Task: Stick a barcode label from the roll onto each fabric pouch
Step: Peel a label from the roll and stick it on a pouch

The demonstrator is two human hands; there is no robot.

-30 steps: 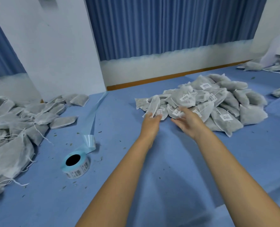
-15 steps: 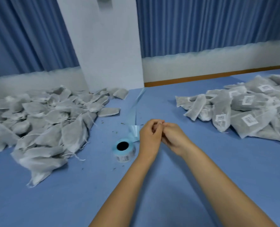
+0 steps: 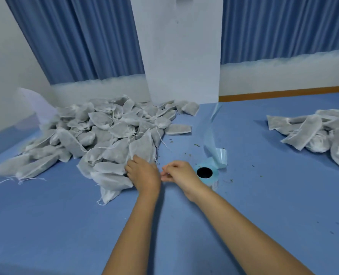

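Dozens of grey pouches (image 3: pixel 105 135) heaped on the left, with the left hand (image 3: pixel 144 174) touching the heap's near edge, grip unclear. The right hand (image 3: pixel 181 175) pinches its fingertips together, can't tell on what. The label roll (image 3: pixel 214 176) sits just beside it, barcoded pouches (image 3: pixel 303 132) far right.

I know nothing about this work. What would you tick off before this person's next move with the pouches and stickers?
1. Unlabelled stock within reach: ok. The left hand touches the near edge of the pile of unlabelled grey fabric pouches.
2. One pouch gripped: cannot tell.
3. Barcode label in the right hand: cannot tell. Its fingertips are pinched, but nothing shows clearly.
4. Pale blue label roll handy: ok, right beside the right hand.
5. Pile of labelled pouches kept separate: ok, far right on the blue table.
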